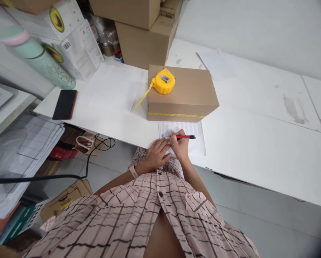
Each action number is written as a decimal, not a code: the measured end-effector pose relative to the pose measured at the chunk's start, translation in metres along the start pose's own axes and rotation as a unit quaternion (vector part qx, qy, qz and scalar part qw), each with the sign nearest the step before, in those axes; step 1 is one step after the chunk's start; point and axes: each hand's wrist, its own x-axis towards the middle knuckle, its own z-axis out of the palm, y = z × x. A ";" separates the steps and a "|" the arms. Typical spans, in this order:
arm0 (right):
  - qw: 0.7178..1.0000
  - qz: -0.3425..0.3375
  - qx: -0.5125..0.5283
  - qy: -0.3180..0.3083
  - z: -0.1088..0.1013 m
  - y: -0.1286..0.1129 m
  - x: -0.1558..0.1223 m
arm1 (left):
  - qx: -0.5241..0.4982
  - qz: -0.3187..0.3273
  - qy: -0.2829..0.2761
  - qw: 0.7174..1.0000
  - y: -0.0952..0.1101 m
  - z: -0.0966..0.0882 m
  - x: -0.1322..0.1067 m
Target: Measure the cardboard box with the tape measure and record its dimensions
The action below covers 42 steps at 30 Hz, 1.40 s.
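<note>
My right hand point(180, 146) grips a red and black pen point(188, 137), its tip end over a printed sheet of paper point(196, 143) at the table's front edge. Flat beside it lies my left hand point(157, 154), fingers stretched out on the sheet's left edge. Just beyond the sheet stands a closed brown cardboard box point(192, 87), covering the paper's far part. A yellow tape measure point(164, 81) rests on top of the box, at its left end. Along the box's front face runs a yellow measuring strip point(176, 115).
On the left of the white table point(243, 132) are a black phone point(65, 104) and a mint green bottle point(42, 61). White avocado-print boxes point(80, 50) and stacked cardboard boxes point(144, 46) stand at the back. Another sheet point(216, 64) lies behind. A black cable point(87, 161) hangs below left.
</note>
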 end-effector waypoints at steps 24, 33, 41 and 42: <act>0.960 -0.103 -0.216 0.144 -0.080 0.020 -0.001 | -0.041 0.034 0.034 0.998 -0.001 -0.011 -0.005; 0.912 -0.095 -0.387 0.091 -0.098 0.053 0.009 | 0.008 -0.028 0.283 0.959 -0.016 -0.116 0.120; 0.926 -0.143 -0.254 0.238 -0.103 0.030 0.002 | 0.003 -0.140 0.182 0.973 -0.043 -0.138 0.198; 0.929 -0.148 -0.217 0.259 -0.103 0.018 0.003 | -0.022 -0.121 0.193 0.973 -0.035 -0.139 0.194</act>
